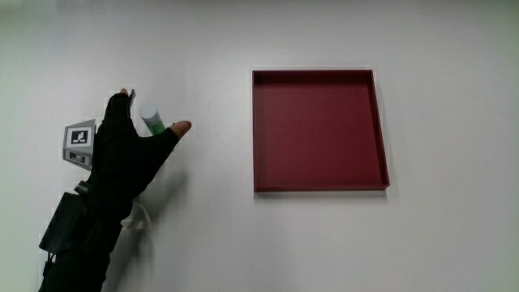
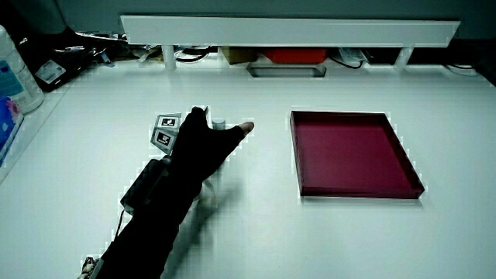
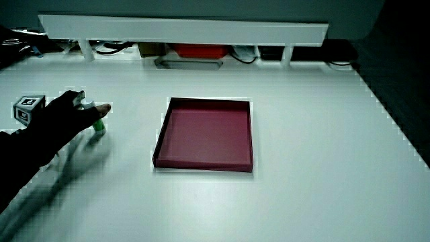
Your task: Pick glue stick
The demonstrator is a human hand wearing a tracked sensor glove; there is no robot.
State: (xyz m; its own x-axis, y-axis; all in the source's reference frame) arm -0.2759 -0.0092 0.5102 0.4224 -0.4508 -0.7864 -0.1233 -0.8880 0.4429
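Note:
The glue stick (image 1: 151, 117) has a white cap and a green body and stands on the white table (image 1: 243, 243), beside the dark red tray (image 1: 319, 182). The gloved hand (image 1: 134, 146) is at the stick, which sits in the gap between the outstretched thumb (image 1: 182, 126) and the fingers (image 1: 120, 99). That gap is much wider than the stick, and the hand hides the stick's lower part. In both side views the stick (image 2: 220, 122) (image 3: 98, 124) shows at the hand (image 2: 200, 143) (image 3: 64, 114), level with the thumb. The patterned cube (image 1: 80, 143) sits on the hand's back.
The dark red tray (image 2: 353, 186) (image 3: 201, 163) has a low rim and holds nothing. A low white partition (image 2: 287, 31) with cables and boxes under it runs along the table's edge farthest from the person. Bottles (image 2: 17, 74) stand at the table's side edge.

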